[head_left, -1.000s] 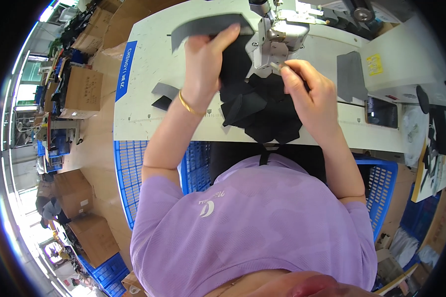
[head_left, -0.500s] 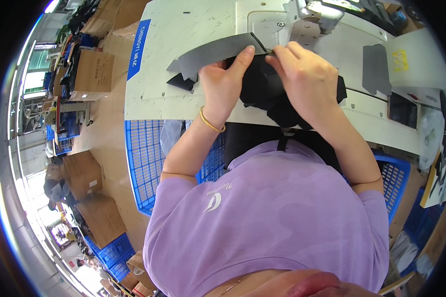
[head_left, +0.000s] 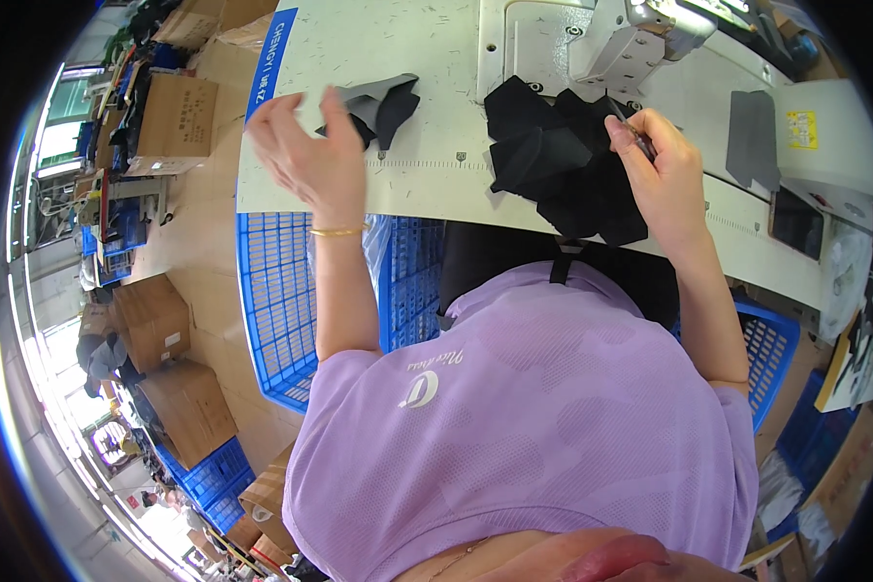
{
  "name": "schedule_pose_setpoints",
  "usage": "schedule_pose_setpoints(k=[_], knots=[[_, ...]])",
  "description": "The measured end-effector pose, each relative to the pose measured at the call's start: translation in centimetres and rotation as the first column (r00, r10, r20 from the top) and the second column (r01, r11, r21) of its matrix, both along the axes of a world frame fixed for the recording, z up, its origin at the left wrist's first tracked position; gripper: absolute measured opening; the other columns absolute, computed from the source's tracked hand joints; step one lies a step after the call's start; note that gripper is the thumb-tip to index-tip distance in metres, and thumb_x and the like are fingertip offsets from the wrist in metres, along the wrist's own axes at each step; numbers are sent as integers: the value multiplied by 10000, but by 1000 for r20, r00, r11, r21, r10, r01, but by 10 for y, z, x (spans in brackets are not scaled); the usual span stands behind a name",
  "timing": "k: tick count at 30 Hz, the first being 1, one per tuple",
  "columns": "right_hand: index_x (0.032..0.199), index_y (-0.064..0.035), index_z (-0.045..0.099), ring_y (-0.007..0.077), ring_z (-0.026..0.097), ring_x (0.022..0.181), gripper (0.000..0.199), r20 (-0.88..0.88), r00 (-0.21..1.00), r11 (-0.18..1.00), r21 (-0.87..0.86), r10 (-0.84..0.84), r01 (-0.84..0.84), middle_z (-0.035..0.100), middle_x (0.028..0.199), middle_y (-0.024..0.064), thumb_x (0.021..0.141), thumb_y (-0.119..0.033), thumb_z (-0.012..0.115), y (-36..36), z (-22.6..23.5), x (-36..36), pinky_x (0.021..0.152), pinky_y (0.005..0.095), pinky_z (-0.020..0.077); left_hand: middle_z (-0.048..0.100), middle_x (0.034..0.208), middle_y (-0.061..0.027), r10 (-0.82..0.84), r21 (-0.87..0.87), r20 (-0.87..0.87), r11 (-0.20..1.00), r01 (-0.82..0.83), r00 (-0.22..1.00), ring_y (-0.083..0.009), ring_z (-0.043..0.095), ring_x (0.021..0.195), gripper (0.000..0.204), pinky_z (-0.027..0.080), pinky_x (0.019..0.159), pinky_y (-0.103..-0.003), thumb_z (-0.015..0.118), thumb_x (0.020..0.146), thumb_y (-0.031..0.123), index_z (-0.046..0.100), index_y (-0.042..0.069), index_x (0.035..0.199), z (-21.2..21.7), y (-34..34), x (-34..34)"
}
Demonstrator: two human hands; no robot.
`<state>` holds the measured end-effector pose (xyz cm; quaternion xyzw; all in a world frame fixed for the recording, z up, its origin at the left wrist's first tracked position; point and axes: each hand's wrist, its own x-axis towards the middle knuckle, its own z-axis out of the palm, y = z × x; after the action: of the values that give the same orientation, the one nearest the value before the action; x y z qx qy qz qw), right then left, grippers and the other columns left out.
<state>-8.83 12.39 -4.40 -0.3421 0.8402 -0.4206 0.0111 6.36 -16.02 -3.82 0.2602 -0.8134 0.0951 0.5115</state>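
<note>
- A white surface (head_left: 427, 184) runs across the top, with a ruler marked near its front edge.
- Blue plastic baskets stand below it: one on the left (head_left: 279, 320), another on the right (head_left: 771, 354), partly hidden by the arm.
- A sewing machine (head_left: 616, 58) stands just beyond the work, blocking the surface behind it.
- Overlapping black fabric pieces (head_left: 543, 145) lie before the machine, reaching the front edge.
- The left hand (head_left: 310, 155), blurred, is empty with fingers spread, partly covering small grey and black pieces (head_left: 388, 97); contact is unclear.
- The right hand (head_left: 660, 165) pinches a thin tool (head_left: 620, 113) over the pile's right side.
- A grey panel (head_left: 752, 141) and phone (head_left: 797, 221) lie farther right.
</note>
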Motion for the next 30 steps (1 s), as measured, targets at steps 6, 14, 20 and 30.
schedule_pose_setpoints(k=[6, 14, 20, 30], knots=[[872, 11, 603, 122, 580, 612, 280, 416, 901, 989, -126, 125, -79, 588, 648, 61, 987, -238, 544, -17, -1, 13, 588, 280, 442, 609, 913, -96, -661, 474, 195, 710, 521, 724, -267, 612, 778, 267, 495, 651, -361, 745, 773, 131, 623, 20, 983, -20, 116, -22], [1040, -13, 638, 53, 571, 636, 232, 425, 898, 940, -338, 117, 37, 621, 739, 17, 993, -209, 523, -15, -27, 3, 588, 212, 413, 630, 748, -195, -536, 618, -56, 644, 451, 842, -367, 617, 623, 86, 478, 565, -410, 580, 909, 30, 595, -2, 987, -39, 98, -28], [1266, -31, 524, 45, 577, 679, 559, 357, 884, 892, -433, 302, -130, 678, 1016, 66, 790, -152, 790, -39, -5, 11, 573, 192, 412, 661, 878, -198, -480, 701, -188, 545, 459, 857, -320, 670, 743, 224, 519, 651, -354, 622, 861, 4, 593, -2, 1083, -28, 96, -36], [1263, 73, 541, 170, 611, 1068, 379, 300, 945, 959, -280, 130, -43, 630, 1196, 148, 905, -18, 624, -35, -45, 4, 942, 305, 471, 633, 850, -185, -435, 732, -428, 348, 586, 792, -322, 641, 715, 183, 497, 630, -367, 647, 853, 45, 590, 4, 1022, -35, 101, -47]])
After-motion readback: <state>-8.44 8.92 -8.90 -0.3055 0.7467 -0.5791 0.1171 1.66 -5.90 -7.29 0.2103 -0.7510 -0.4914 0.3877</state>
